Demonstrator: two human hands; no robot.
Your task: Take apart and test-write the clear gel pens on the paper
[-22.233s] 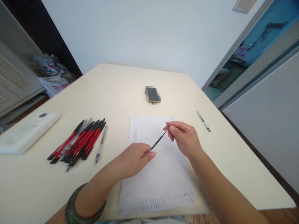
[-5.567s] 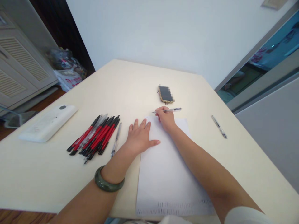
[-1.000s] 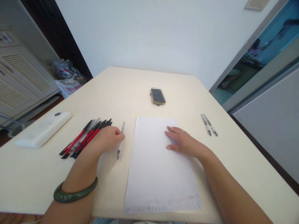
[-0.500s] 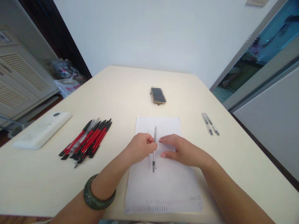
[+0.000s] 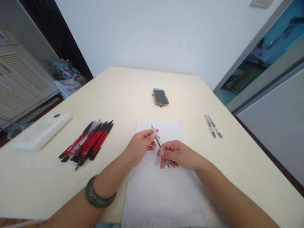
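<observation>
A clear pen (image 5: 157, 139) is held aslant over a sheet of paper (image 5: 156, 190), its upper end leaning left. My left hand (image 5: 142, 144) pinches it near the upper end, with a dark green bangle (image 5: 99, 194) on that wrist. Lower down the barrel, my right hand (image 5: 177, 155) has thumb and fingers closed on the same pen. Rows of short pen strokes run along the paper's near edge. To the left lies a pile of red-and-black pens (image 5: 92, 142) with some clear ones among them. Two clear pens (image 5: 213, 126) lie side by side on the right.
A white oblong device (image 5: 42, 131) lies at the table's left side. Farther back on the table (image 5: 128, 91) is a small dark object (image 5: 161, 97), partly pixelated. Bags (image 5: 67, 79) stand on the floor beyond the left edge. A person (image 5: 258, 50) is visible through the doorway at right.
The pen has gone from nearly upright in view to slanting, its lower end now farther right. My right hand, open beside it before, has closed on it. The paper has shifted slightly toward me.
</observation>
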